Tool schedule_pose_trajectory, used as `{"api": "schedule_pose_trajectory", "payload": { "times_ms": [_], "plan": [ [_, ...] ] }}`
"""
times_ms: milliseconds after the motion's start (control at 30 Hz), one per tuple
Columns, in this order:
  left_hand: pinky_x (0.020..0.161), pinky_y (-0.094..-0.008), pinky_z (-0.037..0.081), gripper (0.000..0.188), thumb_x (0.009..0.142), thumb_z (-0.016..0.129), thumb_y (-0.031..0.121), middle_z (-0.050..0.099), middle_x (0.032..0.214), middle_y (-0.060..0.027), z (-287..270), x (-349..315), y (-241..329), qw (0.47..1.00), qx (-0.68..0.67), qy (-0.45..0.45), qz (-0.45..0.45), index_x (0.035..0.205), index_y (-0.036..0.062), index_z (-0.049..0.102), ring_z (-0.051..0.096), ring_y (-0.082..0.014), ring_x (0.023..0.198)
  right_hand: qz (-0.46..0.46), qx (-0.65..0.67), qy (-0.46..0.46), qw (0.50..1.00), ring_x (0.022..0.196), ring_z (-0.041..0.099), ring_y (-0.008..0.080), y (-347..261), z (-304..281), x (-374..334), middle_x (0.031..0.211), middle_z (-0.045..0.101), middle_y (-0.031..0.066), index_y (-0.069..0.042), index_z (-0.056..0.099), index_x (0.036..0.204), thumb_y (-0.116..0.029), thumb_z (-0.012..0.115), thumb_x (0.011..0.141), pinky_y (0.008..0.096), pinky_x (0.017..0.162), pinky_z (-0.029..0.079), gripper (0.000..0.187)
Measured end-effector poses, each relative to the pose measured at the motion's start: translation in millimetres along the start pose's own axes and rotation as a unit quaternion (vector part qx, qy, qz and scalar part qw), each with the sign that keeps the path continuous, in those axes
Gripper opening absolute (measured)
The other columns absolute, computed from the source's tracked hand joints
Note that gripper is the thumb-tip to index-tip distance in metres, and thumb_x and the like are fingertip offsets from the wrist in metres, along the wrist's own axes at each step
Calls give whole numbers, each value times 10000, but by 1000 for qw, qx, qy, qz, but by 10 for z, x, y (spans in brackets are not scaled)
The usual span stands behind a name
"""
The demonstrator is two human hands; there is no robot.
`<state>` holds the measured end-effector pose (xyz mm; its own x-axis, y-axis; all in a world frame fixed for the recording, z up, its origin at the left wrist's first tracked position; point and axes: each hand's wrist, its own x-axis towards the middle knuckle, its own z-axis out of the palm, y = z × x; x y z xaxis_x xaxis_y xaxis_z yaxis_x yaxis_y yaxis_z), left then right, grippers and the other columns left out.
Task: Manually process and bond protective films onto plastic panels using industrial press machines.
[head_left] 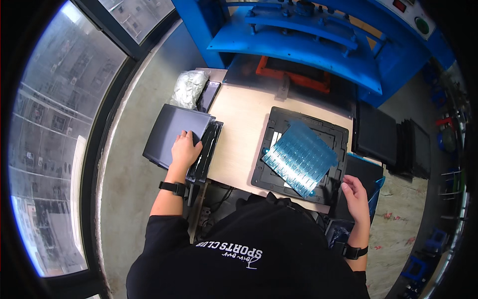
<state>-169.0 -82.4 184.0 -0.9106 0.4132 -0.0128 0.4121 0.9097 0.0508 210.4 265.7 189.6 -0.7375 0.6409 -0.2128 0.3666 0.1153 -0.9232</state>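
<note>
My left hand (184, 151) lies on the top dark grey flat panel (174, 127) of a stack at the left, fingers stretched out and thumb apart. Below that panel, the black edges of several more panels (208, 154) show. On the pale tabletop in front of me sits a black, roughly square tray (259, 166) with a moulded rim. A shiny blue patterned sheet (301, 157) lies turned at an angle on it and hides much of its middle. Just off the tray's near right corner, my right hand (355, 198) hangs open, its fingers extended, with nothing visible in it.
A blue press frame (294, 42) rises at the back, with an orange frame (264, 70) under it. Clear plastic wrapping (189, 89) lies behind the left stack. Black panels (376, 132) stand at the right. A control box (416, 20) sits top right.
</note>
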Motion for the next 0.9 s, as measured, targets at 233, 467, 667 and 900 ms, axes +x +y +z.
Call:
{"api": "schedule_pose_trajectory", "payload": {
  "times_ms": [233, 467, 667, 900],
  "plan": [
    [640, -461, 517, 164, 867, 456, 115, 655, 870, -187, -973, 1, -366, 973, 115, 199, -38, 971, 26, 546, 640, -381, 733, -39, -32, -53, 997, 989, 575, 186, -85, 19, 191, 1102, 595, 145, 15, 514, 1212, -134, 616, 870, 298, 855, 463, 386],
    [633, -316, 479, 173, 930, 504, 137, 649, 777, -124, -1759, -375, -476, 889, -171, 422, -49, 964, 1, 606, 634, -190, 699, -86, 40, -62, 994, 1049, 552, 201, -384, 69, 257, 1173, 562, 167, 1, 434, 1298, -127, 615, 864, 314, 899, 439, 487],
    [698, -283, 537, 104, 890, 544, 52, 656, 880, -101, -1030, -206, -93, 603, -787, 111, -73, 928, -28, 599, 643, -163, 735, -427, -185, -72, 882, 1149, 504, 339, -1447, 529, 385, 1212, 546, 162, -32, 512, 1251, -211, 730, 737, 424, 974, 379, 586],
    [852, -391, 527, 222, 922, 429, 60, 616, 1030, -196, -621, -76, 739, 404, -893, -150, -127, 1044, -102, 523, 635, -273, 920, -531, -369, -65, 760, 1203, 461, 300, -1647, 1120, 538, 1250, 512, 130, -98, 535, 1215, -198, 692, 741, 467, 1028, 336, 509]
  ]
}}
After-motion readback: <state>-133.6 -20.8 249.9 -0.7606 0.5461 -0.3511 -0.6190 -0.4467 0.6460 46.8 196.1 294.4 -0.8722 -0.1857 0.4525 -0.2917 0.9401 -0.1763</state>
